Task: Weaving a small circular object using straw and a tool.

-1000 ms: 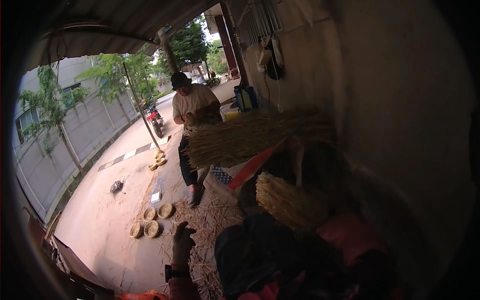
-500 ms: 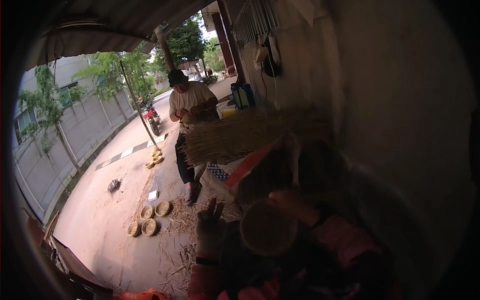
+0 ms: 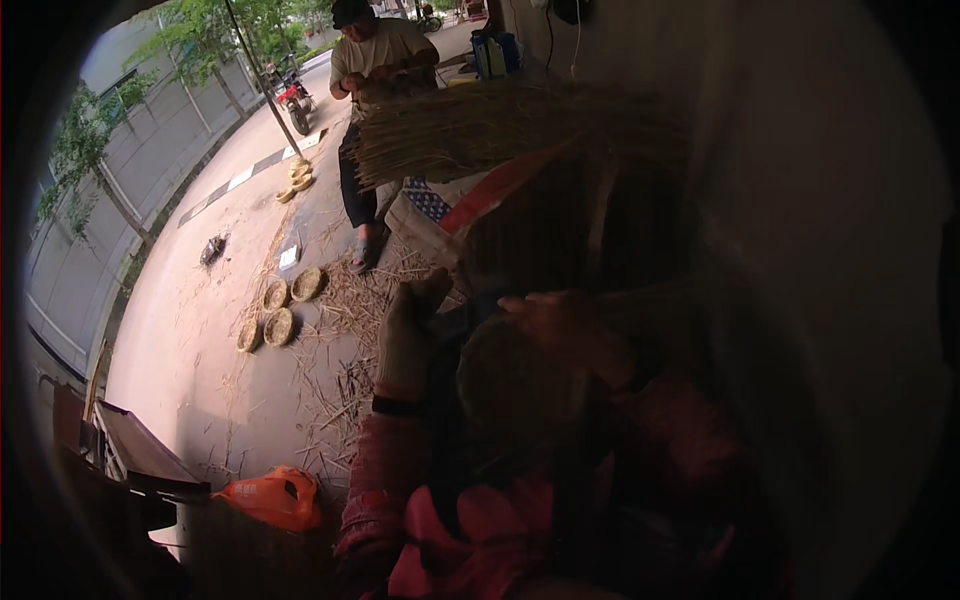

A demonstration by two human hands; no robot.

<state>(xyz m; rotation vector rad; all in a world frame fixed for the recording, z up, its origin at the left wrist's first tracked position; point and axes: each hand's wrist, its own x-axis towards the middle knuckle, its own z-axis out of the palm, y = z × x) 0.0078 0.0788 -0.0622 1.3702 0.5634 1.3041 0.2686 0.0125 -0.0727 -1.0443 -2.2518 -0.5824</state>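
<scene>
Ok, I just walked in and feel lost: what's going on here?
The person's right hand holds a dim, round basket-like piece by its upper edge; the left hand is raised beside it. Beyond a straw bundle, a co-worker has both hands up in front of the body. Four round baskets sit on the ground to the left.

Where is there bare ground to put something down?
Mostly bare: the ground between the four baskets and the grey wall. A smaller patch, with some straw, lies between those baskets and the orange bag. It's crowded right of the baskets, where loose straw spreads toward the left hand, and around the shadowed basket at the right hand.
</scene>
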